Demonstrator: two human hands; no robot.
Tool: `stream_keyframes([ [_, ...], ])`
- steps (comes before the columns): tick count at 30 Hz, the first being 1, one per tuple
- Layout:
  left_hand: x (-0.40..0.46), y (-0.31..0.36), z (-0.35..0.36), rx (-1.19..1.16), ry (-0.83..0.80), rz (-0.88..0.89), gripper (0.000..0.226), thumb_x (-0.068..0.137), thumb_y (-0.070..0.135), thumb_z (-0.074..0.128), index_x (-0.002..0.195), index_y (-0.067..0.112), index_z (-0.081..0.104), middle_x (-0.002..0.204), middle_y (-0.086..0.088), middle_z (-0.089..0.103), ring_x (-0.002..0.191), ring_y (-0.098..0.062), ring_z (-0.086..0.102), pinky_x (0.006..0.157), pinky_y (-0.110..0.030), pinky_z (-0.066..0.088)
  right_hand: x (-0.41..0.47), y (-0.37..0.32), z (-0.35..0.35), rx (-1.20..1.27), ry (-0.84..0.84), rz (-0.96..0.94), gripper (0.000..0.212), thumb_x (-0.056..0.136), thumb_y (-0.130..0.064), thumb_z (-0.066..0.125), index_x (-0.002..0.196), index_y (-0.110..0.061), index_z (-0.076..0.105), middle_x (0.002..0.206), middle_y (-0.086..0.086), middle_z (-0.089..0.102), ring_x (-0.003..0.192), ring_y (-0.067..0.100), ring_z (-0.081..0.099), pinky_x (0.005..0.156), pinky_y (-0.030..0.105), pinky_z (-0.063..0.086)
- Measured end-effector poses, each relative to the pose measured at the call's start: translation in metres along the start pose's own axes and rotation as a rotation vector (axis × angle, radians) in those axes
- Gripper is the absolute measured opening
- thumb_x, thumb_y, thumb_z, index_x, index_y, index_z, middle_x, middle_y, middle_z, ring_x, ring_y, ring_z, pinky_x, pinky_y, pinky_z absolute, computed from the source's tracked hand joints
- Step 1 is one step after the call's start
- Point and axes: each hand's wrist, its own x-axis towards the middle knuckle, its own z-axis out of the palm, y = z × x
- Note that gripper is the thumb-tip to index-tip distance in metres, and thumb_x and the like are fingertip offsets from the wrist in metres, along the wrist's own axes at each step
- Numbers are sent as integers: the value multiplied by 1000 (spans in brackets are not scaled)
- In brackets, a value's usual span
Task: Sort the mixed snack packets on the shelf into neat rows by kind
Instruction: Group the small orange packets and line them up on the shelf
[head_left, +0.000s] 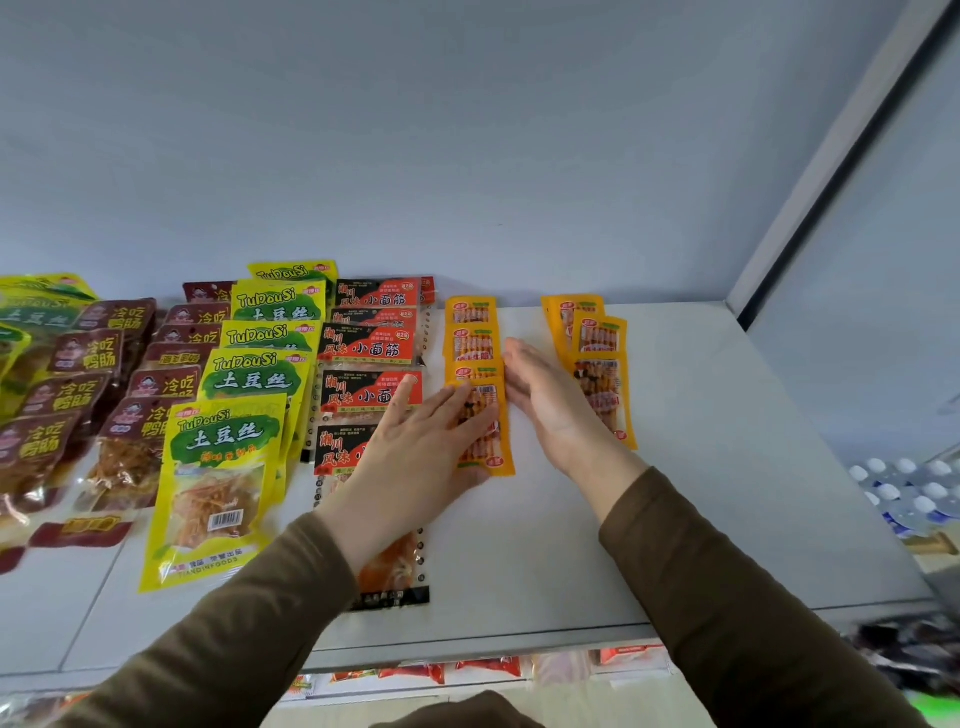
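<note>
Here, orange packet (485, 426) under flat left hand (415, 447), beside open-fingered right hand (545, 400).

**Bright, soft light, blurry edges**

The light is bright and even, with no strong glare. The white shelf (675, 519) looks clean and pale. Small soft shadows sit under the hands. The middle is sharp. The brown packets (62, 415) at the left edge look smeared. The bottom right corner is blurry too. Straight lines bend near the edges.

Long olive-brown sleeves (727, 597) down to both wrists, bare hands
</note>
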Motion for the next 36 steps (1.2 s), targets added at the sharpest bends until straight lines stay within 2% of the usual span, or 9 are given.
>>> stream_keyframes([
  [3, 2, 1, -4, -53, 13, 6, 74, 100, 67, 39, 163, 42, 8, 174, 1, -4, 160, -19, -4, 126, -53, -15, 10, -13, 3, -70, 84, -56, 45, 111, -40, 40, 153, -23, 43, 146, -7, 53, 135, 11, 49, 117, 35, 36],
  [5, 5, 4, -6, -56, 29, 9, 74, 100, 68, 38, 162, 43, 8, 174, 0, -5, 160, -20, -5, 127, -53, -13, 23, -19, 10, -84, 107, -66, 52, 111, -42, 38, 157, -20, 37, 159, -2, 42, 146, 16, 39, 118, 33, 32],
  [7, 7, 4, -6, -49, 16, 12, 74, 100, 69, 37, 162, 44, 6, 174, -1, -5, 160, -20, -6, 127, -55, -11, 36, -19, 16, -113, 110, -75, 54, 110, -46, 36, 158, -21, 36, 159, -1, 43, 147, 17, 38, 112, 31, 34],
  [14, 6, 4, -6, -61, -14, 8, 75, 100, 68, 40, 162, 44, 6, 174, 0, -3, 160, -19, -8, 126, -56, -9, 74, -18, 20, -510, 56, -230, 52, 113, -36, 31, 162, -21, 27, 168, 1, 29, 153, 20, 28, 120, 32, 27],
  [17, 6, 4, -6, -67, -2, 9, 75, 100, 67, 41, 162, 44, 7, 174, 0, -1, 160, -20, -7, 126, -57, -10, 87, -21, 21, -596, 60, -261, 50, 113, -30, 31, 161, -17, 28, 167, 3, 29, 154, 21, 27, 124, 37, 27],
  [22, 4, 4, -5, -75, 17, 16, 74, 99, 67, 44, 161, 43, 12, 174, -1, 2, 160, -21, -4, 126, -59, -9, 95, -17, 21, -561, 89, -283, 39, 111, -23, 36, 148, -18, 48, 153, 3, 47, 143, 20, 41, 119, 42, 36],
  [27, -3, 6, -6, -64, 6, 29, 75, 98, 68, 43, 161, 43, 12, 174, 0, 0, 160, -21, -6, 125, -60, -10, 88, -16, 17, -535, 122, -333, 33, 111, -24, 38, 136, -16, 58, 140, 1, 58, 129, 16, 53, 104, 30, 45],
  [34, -6, 6, -7, -60, -29, 44, 77, 97, 71, 42, 161, 45, 8, 174, 2, 0, 160, -20, -6, 124, -60, -13, 88, -9, 14, -580, 113, -348, 30, 111, -28, 39, 129, -19, 61, 132, 0, 64, 120, 16, 60, 101, 41, 54],
  [36, -6, 6, -7, -57, -37, 46, 78, 97, 71, 43, 161, 45, 8, 174, 2, 1, 160, -21, -5, 124, -61, -12, 88, -6, 12, -544, 131, -372, 27, 110, -30, 40, 122, -25, 63, 126, -5, 67, 116, 13, 63, 98, 42, 56],
])
